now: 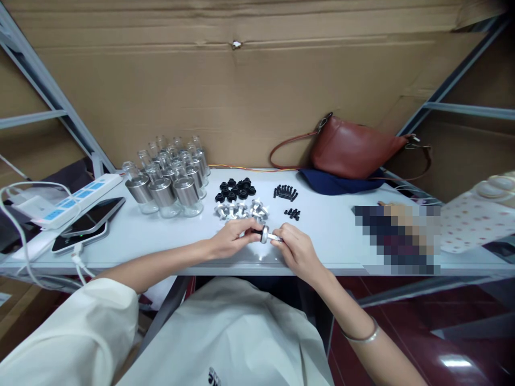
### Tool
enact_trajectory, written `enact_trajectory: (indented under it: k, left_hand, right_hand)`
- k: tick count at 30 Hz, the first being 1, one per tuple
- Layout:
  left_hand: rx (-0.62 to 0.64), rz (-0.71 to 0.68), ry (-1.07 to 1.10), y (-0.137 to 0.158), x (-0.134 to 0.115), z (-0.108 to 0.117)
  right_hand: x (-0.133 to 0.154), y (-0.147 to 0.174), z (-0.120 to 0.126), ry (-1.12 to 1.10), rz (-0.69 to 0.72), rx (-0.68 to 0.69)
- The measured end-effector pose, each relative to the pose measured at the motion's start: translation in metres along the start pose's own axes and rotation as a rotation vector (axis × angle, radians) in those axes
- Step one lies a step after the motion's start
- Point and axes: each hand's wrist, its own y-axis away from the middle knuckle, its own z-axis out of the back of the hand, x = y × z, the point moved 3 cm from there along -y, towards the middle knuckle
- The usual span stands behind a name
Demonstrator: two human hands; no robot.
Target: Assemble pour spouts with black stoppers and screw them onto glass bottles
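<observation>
Above the front of the table, my left hand (231, 237) pinches the black stopper end of a silver pour spout (265, 234). The spout's thin tube points right, and the fingers of my right hand (296, 250) are closed around it. Just behind my left hand lie several more silver spouts (242, 209). Beyond them sits a cluster of black ringed stoppers (235, 189). To the right are a row of short black tube-like pieces (286, 191) and a small group of tinier black pieces (292, 214).
Several glass bottles with metal sleeves (162, 192) stand at the back left. A power strip (80, 199) and a phone-like black device (93, 217) lie at far left. A brown handbag (358, 147) rests on dark blue cloth (338, 182) at the back right, near a blurred patch (398, 238).
</observation>
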Motion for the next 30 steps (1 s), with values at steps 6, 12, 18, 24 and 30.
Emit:
enact_trajectory:
  k: [6,12,18,24,30]
  left_hand:
    - [0.024,0.029,-0.04,0.0,-0.004,-0.002]
    - [0.095,-0.129,-0.122,-0.002,-0.012,-0.002]
    - [0.089,-0.173,-0.191,0.0,-0.012,-0.005]
    - [0.013,0.03,-0.135,0.004,0.001,-0.007]
    - [0.005,-0.076,-0.124,0.004,-0.007,-0.004]
  right_hand:
    - [-0.001,0.001,0.0,0.015,0.001,-0.004]
    - [0.002,0.002,0.001,-0.119,-0.147,0.007]
    - [-0.008,0.004,-0.004,-0.447,-0.42,0.142]
    - [-0.016,0.01,-0.012,-0.713,-0.576,0.19]
    - [-0.016,0.007,-0.012,-0.804,-0.612,0.142]
